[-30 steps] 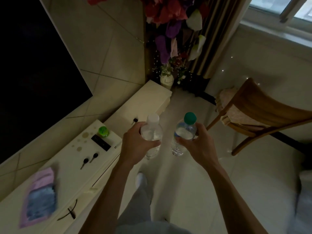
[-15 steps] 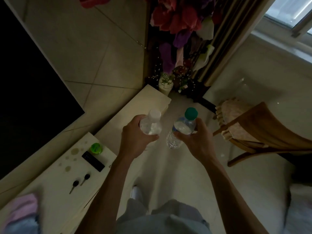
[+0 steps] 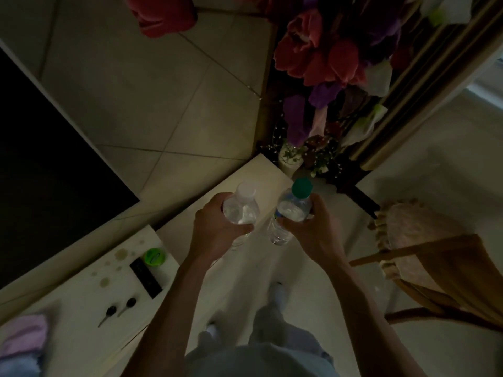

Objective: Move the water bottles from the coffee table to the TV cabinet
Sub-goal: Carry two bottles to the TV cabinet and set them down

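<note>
Currently held, two items, both off the coffee table (not in view) and neither set down yet.

1. Clear plastic water bottle with white cap (image 3: pixel 243 210), centre of the frame. The left hand (image 3: pixel 217 229) has its fingers and thumb wrapped round the body below the shoulder. The cap points up and away, so the base is free to meet a surface first. It hangs over the front edge of the low section of the cream-white TV cabinet (image 3: pixel 68 308).

2. Clear plastic water bottle with green cap (image 3: pixel 293 209), just right of item 1. The fingers of the right hand (image 3: pixel 313 235) are curled round its upper body in the same way. It appears to hang over the pale floor, just beside the cabinet edge. The two bottles are close but apart, probably so that neither knocks the other.

3. Raised cabinet section, lower left, bearing a round green lid (image 3: pixel 154 256), a black rectangular remote (image 3: pixel 145 277), two dark keys (image 3: pixel 119 308) and a pink and blue cloth (image 3: pixel 21 344). That clutter likely explains the choice of the barer low section.

4. Brown wooden chair (image 3: pixel 449 268), right edge of the frame, well apart from both hands.
</note>
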